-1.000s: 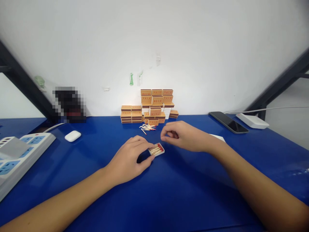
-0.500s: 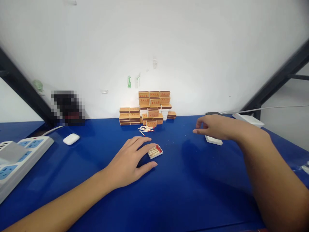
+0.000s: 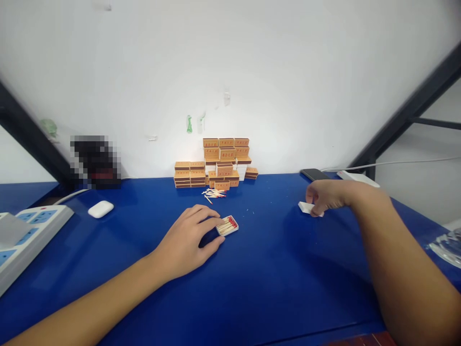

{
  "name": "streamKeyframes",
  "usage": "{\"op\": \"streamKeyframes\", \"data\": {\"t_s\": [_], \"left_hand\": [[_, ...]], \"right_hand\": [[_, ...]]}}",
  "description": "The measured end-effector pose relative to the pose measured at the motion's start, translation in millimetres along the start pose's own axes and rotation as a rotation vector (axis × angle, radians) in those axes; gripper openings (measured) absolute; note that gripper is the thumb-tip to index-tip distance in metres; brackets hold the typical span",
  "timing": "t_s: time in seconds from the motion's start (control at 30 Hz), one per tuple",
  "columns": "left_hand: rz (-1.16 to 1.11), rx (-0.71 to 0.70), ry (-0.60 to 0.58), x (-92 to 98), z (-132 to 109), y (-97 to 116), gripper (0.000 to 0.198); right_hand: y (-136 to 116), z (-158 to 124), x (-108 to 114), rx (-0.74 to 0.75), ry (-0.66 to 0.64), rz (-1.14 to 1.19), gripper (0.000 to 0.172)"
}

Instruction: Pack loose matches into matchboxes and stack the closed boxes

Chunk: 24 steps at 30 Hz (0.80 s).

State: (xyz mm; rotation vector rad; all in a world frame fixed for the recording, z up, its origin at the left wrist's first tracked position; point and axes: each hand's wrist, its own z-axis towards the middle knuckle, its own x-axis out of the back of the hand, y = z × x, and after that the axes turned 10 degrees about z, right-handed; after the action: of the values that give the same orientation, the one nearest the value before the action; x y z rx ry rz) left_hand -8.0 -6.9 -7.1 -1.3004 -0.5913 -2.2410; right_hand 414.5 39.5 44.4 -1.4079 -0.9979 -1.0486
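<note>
My left hand [image 3: 190,238] rests on the blue table with its fingers apart. Its fingertips touch the left end of a white matchbox tray [image 3: 227,226] full of red-tipped matches. Over on the right, the thumb and fingers of my right hand [image 3: 322,198] are closed on a small white box-like piece [image 3: 305,207], which looks slightly tilted. Loose matches [image 3: 215,193] lie in a small pile beyond the tray. Behind them, many orange matchboxes [image 3: 226,153] stand stacked against the wall.
A power strip [image 3: 39,230] and a white earbud case [image 3: 101,209] are on the left. A dark phone [image 3: 314,175] and a white flat box [image 3: 358,179] lie at the back right. Clear plastic [image 3: 448,246] is at the right edge.
My right hand has come down and closed on the white piece. My left thumb has drawn closer to the tray. The whole view has shifted slightly.
</note>
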Motion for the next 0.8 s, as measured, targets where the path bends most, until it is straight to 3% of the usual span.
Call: {"op": "streamKeyframes", "data": {"t_s": [0.1, 0.13, 0.27, 0.37, 0.57, 0.7, 0.8], "left_hand": [[-0.019, 0.010, 0.013, 0.7, 1, 0, 0.029], [-0.022, 0.012, 0.012, 0.8, 1, 0, 0.029], [-0.013, 0.007, -0.004, 0.4, 0, -1, 0.031], [-0.003, -0.015, -0.015, -0.4, -1, -1, 0.028], [-0.041, -0.023, 0.042, -1.3, -1, -2, 0.018], [-0.027, -0.022, 0.054, -2.5, -1, -3, 0.016], [-0.029, -0.012, 0.077, -2.2, -1, -4, 0.017]], "right_hand": [[-19, 0, -2, -0.071, -0.253, 0.034, 0.023], [-28, -1, -3, -0.061, -0.275, 0.052, 0.023], [-53, -3, -9, 0.044, -0.192, 0.078, 0.028], [-52, 4, -17, 0.082, -0.127, 0.049, 0.028], [-57, 49, -24, 0.264, 0.178, 0.147, 0.035], [-80, 82, -37, 0.286, 0.154, 0.169, 0.050], [-90, 93, -46, 0.273, 0.135, 0.161, 0.047]]}}
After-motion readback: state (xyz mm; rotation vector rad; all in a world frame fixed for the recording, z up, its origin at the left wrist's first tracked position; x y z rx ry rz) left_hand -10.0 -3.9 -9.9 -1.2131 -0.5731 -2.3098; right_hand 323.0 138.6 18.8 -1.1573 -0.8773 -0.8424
